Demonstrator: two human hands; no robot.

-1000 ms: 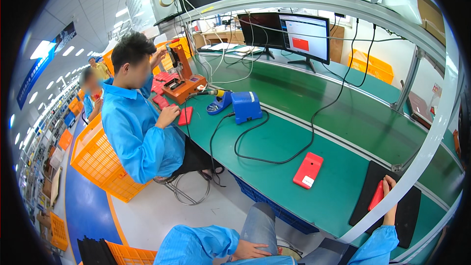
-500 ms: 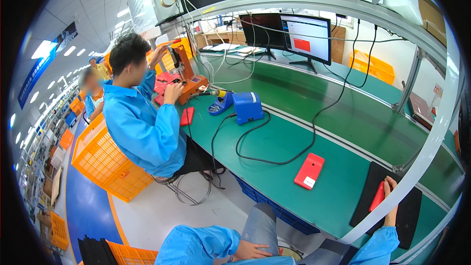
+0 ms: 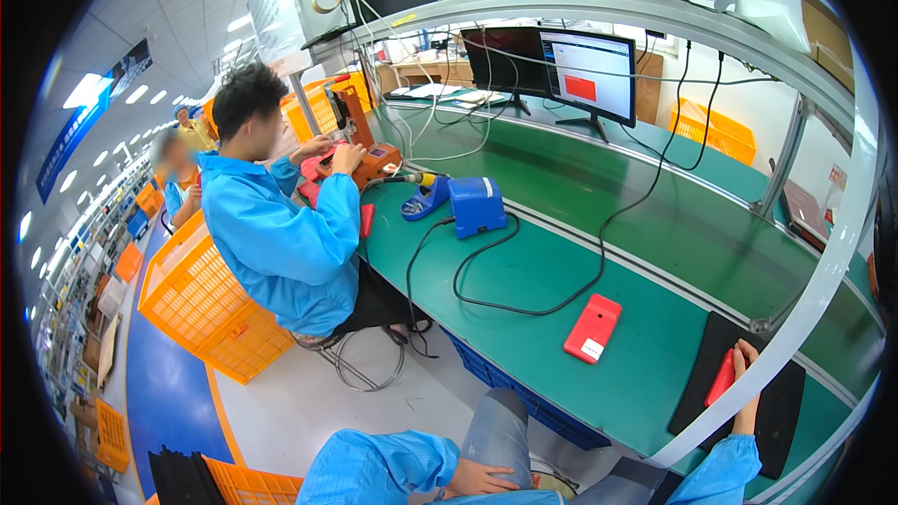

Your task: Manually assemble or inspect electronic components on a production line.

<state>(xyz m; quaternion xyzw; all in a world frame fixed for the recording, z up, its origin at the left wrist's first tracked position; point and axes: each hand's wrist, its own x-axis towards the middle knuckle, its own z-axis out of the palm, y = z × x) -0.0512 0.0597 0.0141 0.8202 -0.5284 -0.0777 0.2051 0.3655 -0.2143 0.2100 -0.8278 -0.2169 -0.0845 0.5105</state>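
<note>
At four o'clock, my right hand (image 3: 746,362) is holding an elongated red plastic object (image 3: 719,378) on the flat black mat (image 3: 784,410); at six, my left hand (image 3: 480,478) is resting loosely spread on blue denim (image 3: 500,432). I'm apparently steadying the object; moving it would call for firmness.

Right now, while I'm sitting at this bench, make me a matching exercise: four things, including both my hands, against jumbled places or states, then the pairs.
Column one
1. Left hand
2. Right hand
3. Red device with a white label
4. Blue box

Column two
A. Has a black cable looping from it
B. Rests on a denim-covered thigh
C. Lies on the green tabletop, between the cable loop and the mat
D. Is at a red object on the black mat

Pairs: 1-B; 2-D; 3-C; 4-A
</note>
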